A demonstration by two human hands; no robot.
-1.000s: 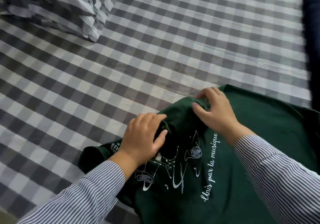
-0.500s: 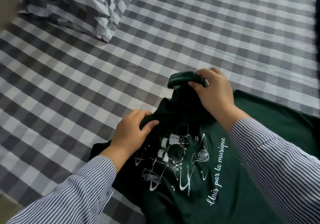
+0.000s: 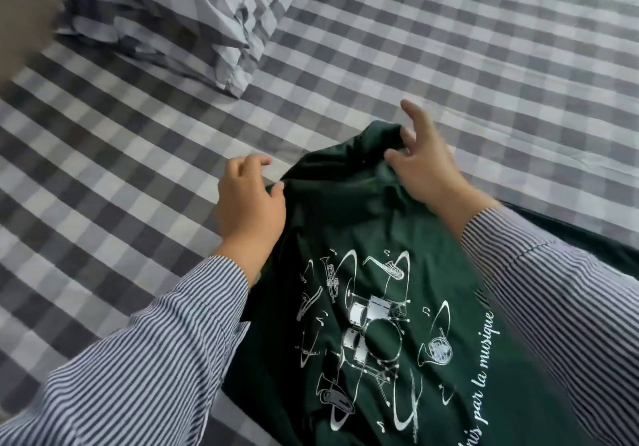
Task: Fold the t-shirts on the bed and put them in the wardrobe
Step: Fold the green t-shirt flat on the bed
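A dark green t-shirt [image 3: 373, 224] with a white print of drums and horns lies on the checked bed, its printed side up and its upper edge raised. My left hand [image 3: 247, 203] pinches the left part of that edge between thumb and fingers. My right hand [image 3: 423, 165] grips the right part of the edge with thumb and lower fingers, the other fingers spread upward. Both forearms wear striped sleeves. The shirt's lower part runs out of view at the bottom.
The bed sheet [image 3: 449, 48] is grey and white check and spreads across the whole view. A pillow [image 3: 179, 20] in the same check lies at the upper left. A blurred brown surface [image 3: 20, 20] shows past the bed's left edge.
Both hands have lifted the shirt's upper edge and drawn it further up the bed, spreading the cloth so more of the print shows. The view has shifted a little.
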